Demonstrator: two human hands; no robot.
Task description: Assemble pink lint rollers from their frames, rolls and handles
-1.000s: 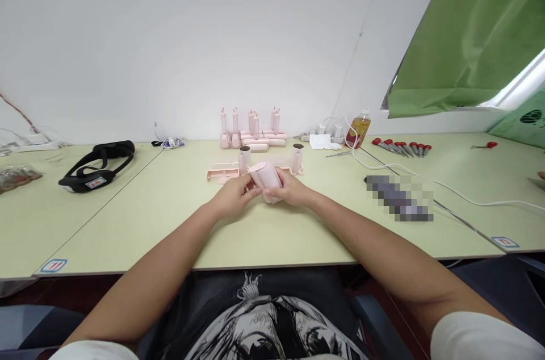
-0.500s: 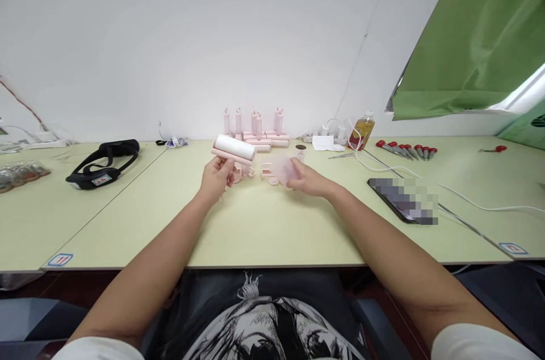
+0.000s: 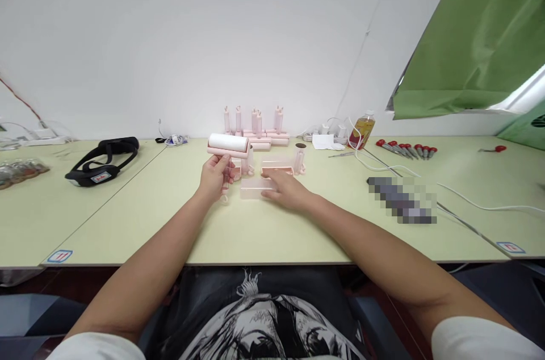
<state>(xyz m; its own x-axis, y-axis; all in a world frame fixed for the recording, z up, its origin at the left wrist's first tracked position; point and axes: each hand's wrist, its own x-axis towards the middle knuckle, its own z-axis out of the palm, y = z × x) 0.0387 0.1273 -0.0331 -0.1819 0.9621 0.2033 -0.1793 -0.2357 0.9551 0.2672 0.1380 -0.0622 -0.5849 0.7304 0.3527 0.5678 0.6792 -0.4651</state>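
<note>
My left hand (image 3: 214,178) grips a pink lint roller (image 3: 229,145) by its handle, with the white roll level above the fingers. My right hand (image 3: 289,189) has its thumb and fingers around the right end of a translucent pink cover (image 3: 252,189) lying at the table surface. Just behind that hand are a pink tray-like shell (image 3: 277,171) and a sticky roll with a dark core end (image 3: 300,155), standing upright. Further pink parts (image 3: 237,171) sit behind my left hand, partly hidden.
Several finished-looking pink lint rollers (image 3: 258,124) stand by the wall. To the right are a drink bottle (image 3: 361,130), a white cable (image 3: 374,168), red-handled tools (image 3: 406,149) and a blurred phone-like object (image 3: 400,200). A black head strap (image 3: 104,161) lies left.
My right hand has moved left and toward me, bringing the translucent cover down onto the table in front of the pink parts. My left hand has shifted slightly left with the lint roller.
</note>
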